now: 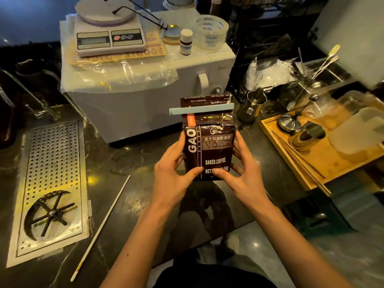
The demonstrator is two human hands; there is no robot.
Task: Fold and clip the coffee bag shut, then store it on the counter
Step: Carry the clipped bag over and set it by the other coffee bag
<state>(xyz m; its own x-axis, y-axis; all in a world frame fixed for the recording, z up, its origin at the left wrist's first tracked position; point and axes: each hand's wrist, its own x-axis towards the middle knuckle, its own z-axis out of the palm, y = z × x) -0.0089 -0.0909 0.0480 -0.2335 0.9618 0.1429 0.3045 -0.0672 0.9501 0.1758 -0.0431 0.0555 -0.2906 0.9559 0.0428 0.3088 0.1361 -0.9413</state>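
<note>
A dark brown coffee bag (pixel 209 146) printed "BAKED.COFFEE" stands upright over the black counter (pixel 128 163), in the middle of the head view. A pale blue bar clip (pixel 201 109) runs across its folded top, and a short flap of bag sticks up above the clip. My left hand (pixel 173 169) grips the bag's left side and lower front. On the other side, my right hand (pixel 242 165) holds the right edge with its thumb on the lower front. Whether the bag's base touches the counter is hidden by my hands.
A white appliance (pixel 145 96) carrying a scale (pixel 108 36), tape roll (pixel 212 32) and small bottle (pixel 186 41) stands just behind the bag. A steel pitcher (pixel 252 107) and a wooden tray (pixel 311 167) of tools sit to the right, a perforated drip tray (pixel 52 183) and a long white stick (pixel 99 227) to the left.
</note>
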